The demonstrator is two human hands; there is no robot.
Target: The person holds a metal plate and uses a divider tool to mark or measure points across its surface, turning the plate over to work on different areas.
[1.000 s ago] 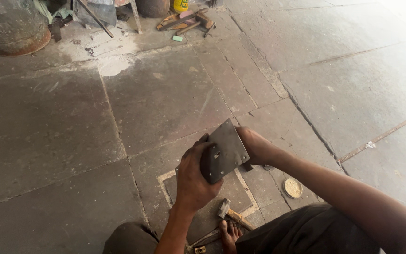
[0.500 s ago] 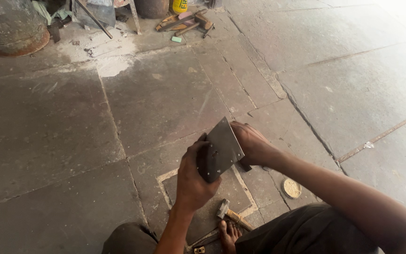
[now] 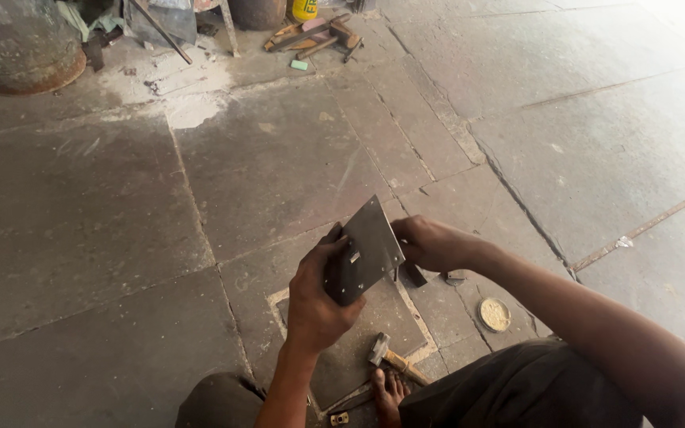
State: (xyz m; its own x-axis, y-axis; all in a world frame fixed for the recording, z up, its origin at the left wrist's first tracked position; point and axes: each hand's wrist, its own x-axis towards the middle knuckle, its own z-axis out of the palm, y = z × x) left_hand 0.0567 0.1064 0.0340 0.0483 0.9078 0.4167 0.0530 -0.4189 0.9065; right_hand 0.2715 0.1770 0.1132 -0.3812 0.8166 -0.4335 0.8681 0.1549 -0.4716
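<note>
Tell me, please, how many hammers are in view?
1: a hammer lies on the stone floor below the metal plate, near a bare foot. The far tool pile may hide others.

Stone floor (image 3: 279, 166) — hammer (image 3: 390, 358), round tin lid (image 3: 495, 314), rusty drum (image 3: 17, 43)

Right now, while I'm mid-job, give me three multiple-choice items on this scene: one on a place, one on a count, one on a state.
1. Where does the hammer lie?
A. on the floor below the held plate
B. beside the drum at top left
C. in the right hand

2. How many hands grip the metal plate?
A. none
B. one
C. two

3. How is the plate held?
A. flat on the floor
B. lifted off the floor, tilted
C. leaning on the drum

Answers: 1 A, it rests on the floor slab near a bare foot. 2 C, the left hand and right hand each hold a side. 3 B, it hangs tilted above the floor.
</note>
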